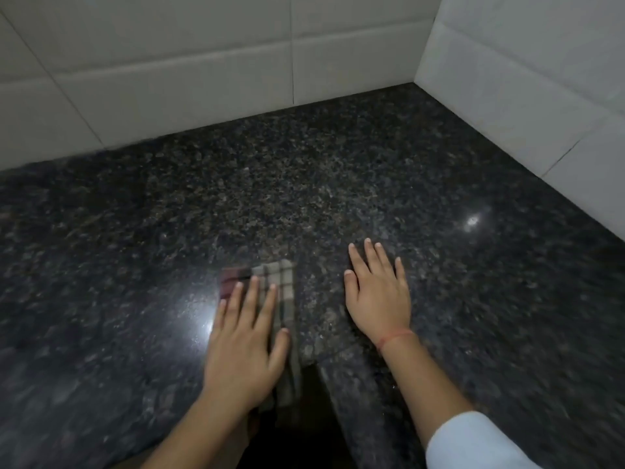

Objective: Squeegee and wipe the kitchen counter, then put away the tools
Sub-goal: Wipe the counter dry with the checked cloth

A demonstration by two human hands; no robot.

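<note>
A folded checked cloth lies on the dark speckled granite counter. My left hand presses flat on top of it with fingers spread, and the cloth shows beyond the fingertips and along the thumb side. The cloth and fingertips are blurred. My right hand rests flat on the bare counter just right of the cloth, palm down, fingers apart, holding nothing. A red thread circles the right wrist. No squeegee is in view.
White tiled walls meet the counter at the back and on the right, forming a corner at the upper right. Light glares on the counter left of the cloth and at the right. The counter's front edge runs below my wrists.
</note>
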